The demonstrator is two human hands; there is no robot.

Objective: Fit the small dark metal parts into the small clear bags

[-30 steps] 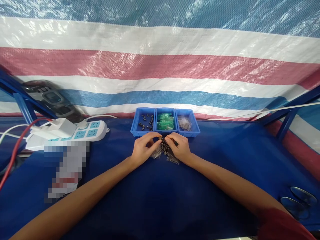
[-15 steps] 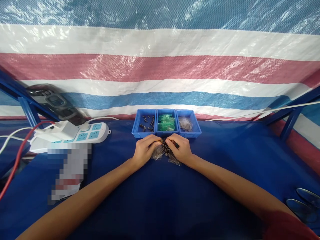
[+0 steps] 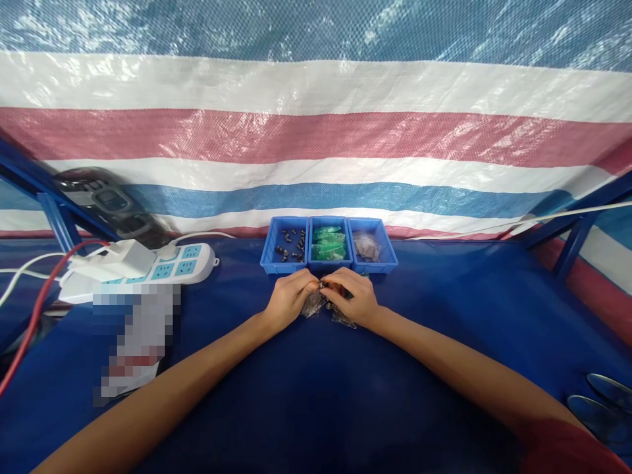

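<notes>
Just in front of three blue bins, my left hand (image 3: 290, 299) and my right hand (image 3: 355, 298) nearly touch at the fingertips. The left thumb and fingers are pinched together; what they hold is too small to name. Small dark screws (image 3: 328, 305) show between the hands, and my right fingertips close on one of these pieces. Clear plastic bags (image 3: 313, 305) lie under the fingers. The left bin (image 3: 285, 267) holds dark screws, the middle bin (image 3: 330, 264) green packets, and the right bin (image 3: 376, 266) clear bags.
A white power strip (image 3: 202, 262) with plugs and cables lies at the left, beside a blurred grey-white packet (image 3: 143, 336). A dark device (image 3: 111, 199) leans behind it. Glasses (image 3: 595, 408) rest at the right edge. Striped sheeting hangs behind.
My right fingers have shifted and now pinch close to the left fingertips, covering more of the dark screws. My left hand has moved slightly.
</notes>
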